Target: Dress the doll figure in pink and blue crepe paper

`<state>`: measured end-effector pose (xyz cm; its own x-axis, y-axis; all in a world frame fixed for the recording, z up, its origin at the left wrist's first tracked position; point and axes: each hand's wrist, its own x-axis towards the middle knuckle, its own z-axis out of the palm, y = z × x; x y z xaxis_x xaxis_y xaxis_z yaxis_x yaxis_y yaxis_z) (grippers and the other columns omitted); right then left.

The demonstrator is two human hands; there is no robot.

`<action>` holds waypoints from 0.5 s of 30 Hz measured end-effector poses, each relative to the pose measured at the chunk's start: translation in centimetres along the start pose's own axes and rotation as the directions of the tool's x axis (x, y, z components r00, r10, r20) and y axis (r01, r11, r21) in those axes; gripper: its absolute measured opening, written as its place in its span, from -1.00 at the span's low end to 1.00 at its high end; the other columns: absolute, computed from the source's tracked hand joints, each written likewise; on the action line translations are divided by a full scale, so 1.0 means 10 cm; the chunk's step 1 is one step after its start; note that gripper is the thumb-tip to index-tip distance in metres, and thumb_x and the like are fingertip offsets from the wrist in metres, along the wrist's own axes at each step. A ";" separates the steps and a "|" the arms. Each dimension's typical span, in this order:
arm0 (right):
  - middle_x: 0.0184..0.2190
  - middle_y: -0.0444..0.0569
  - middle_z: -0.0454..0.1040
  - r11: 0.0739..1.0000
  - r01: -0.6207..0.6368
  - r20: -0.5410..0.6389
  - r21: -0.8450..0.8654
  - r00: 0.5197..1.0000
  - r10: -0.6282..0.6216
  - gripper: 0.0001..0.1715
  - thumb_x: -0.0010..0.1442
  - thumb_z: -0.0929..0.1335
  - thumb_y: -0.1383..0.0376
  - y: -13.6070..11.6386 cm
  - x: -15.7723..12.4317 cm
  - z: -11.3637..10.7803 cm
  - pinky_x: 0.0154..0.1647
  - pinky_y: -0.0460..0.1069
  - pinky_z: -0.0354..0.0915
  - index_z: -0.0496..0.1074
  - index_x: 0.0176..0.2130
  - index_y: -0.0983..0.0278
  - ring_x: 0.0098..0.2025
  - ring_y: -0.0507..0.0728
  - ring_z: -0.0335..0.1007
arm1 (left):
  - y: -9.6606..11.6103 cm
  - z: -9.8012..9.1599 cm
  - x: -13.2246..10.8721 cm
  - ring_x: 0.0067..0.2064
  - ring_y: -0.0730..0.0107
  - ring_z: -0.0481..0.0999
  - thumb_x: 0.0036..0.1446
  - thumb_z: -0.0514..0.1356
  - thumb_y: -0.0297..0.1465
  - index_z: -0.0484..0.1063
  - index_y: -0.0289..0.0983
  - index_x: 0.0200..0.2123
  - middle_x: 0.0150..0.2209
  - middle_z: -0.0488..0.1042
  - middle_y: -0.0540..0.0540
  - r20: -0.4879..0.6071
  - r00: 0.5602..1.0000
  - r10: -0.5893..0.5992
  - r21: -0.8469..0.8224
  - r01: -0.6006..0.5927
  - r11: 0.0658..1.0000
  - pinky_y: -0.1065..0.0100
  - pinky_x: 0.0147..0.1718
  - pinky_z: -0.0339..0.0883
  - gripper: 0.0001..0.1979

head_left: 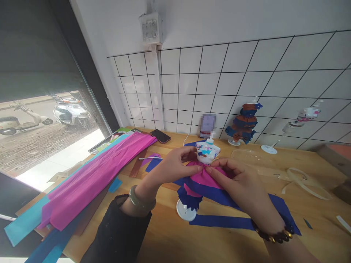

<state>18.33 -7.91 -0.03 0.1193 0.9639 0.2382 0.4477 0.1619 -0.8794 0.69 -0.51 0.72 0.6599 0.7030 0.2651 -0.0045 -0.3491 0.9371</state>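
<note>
A small doll figure (207,151) with a white, paint-splashed body stands on a white round base (185,211) at the middle of the wooden table (170,237). A gathered magenta crepe-paper skirt (204,177) wraps its waist over dark blue paper layers (192,197). My left hand (175,165) pinches the magenta paper at the left of the waist. My right hand (238,179) presses and pinches the same paper from the right. A blue paper strip (223,221) trails across the table under my right wrist.
Long magenta crepe sheets (95,179) and light blue paper (24,223) lie at the left. A phone (160,136) lies near the tiled wall. A finished doll in brown and blue (243,124), a white doll (301,118), a clear lid (246,155) and tape (301,179) sit at the right.
</note>
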 end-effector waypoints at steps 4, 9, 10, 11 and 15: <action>-0.36 -0.03 0.56 1.000 -0.007 -0.002 0.012 1.000 0.007 -0.66 0.06 0.41 -0.01 0.00 0.00 0.01 -0.33 -0.02 0.39 0.49 -0.38 0.21 -0.33 0.14 0.46 | -0.01 -0.02 0.00 -0.08 0.26 0.46 0.03 0.27 -0.41 0.42 -0.35 -0.17 -0.15 0.48 -0.17 0.028 0.999 0.027 -0.009 -0.027 1.000 0.28 -0.04 0.31 -0.73; -0.39 -0.05 0.54 0.999 -0.017 -0.015 0.046 1.000 0.018 -0.65 0.03 0.41 -0.01 0.00 0.02 0.04 -0.38 -0.03 0.35 0.46 -0.39 0.22 -0.37 0.11 0.43 | -0.03 -0.01 -0.01 -0.04 0.23 0.45 0.04 0.29 -0.34 0.39 -0.35 -0.09 -0.11 0.46 -0.21 0.043 0.998 0.040 -0.010 -0.039 0.999 0.25 -0.02 0.31 -0.64; -0.40 -0.05 0.53 0.999 -0.015 -0.018 0.038 1.000 0.016 -0.65 0.03 0.41 -0.01 0.00 0.02 0.05 -0.39 -0.03 0.34 0.45 -0.39 0.23 -0.38 0.11 0.42 | -0.03 0.00 0.00 -0.02 0.21 0.45 0.03 0.30 -0.32 0.38 -0.35 -0.07 -0.08 0.46 -0.22 0.027 0.999 0.032 -0.012 -0.031 0.999 0.24 0.00 0.31 -0.60; -0.41 -0.05 0.53 1.000 -0.014 -0.022 0.026 1.000 0.015 -0.64 0.03 0.41 -0.01 0.00 0.02 0.05 -0.39 -0.03 0.33 0.45 -0.40 0.23 -0.39 0.11 0.42 | -0.04 0.01 0.00 0.00 0.19 0.44 0.01 0.32 -0.30 0.37 -0.35 -0.05 -0.07 0.46 -0.22 0.005 1.000 0.020 -0.010 -0.020 1.000 0.23 0.02 0.30 -0.56; -0.41 -0.04 0.52 1.000 -0.008 -0.020 -0.003 1.000 0.008 -0.65 0.03 0.41 0.00 -0.01 0.02 0.04 -0.39 -0.02 0.33 0.44 -0.40 0.23 -0.40 0.10 0.41 | -0.07 0.04 0.02 0.02 0.16 0.44 0.01 0.32 -0.26 0.37 -0.35 -0.04 -0.04 0.46 -0.24 -0.040 0.999 0.001 0.005 -0.001 1.000 0.22 0.02 0.30 -0.54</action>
<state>17.96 -7.66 -0.04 0.1402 0.9608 0.2392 0.4494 0.1535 -0.8801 1.14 -0.44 0.02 0.6289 0.7272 0.2748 -0.0008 -0.3529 0.9357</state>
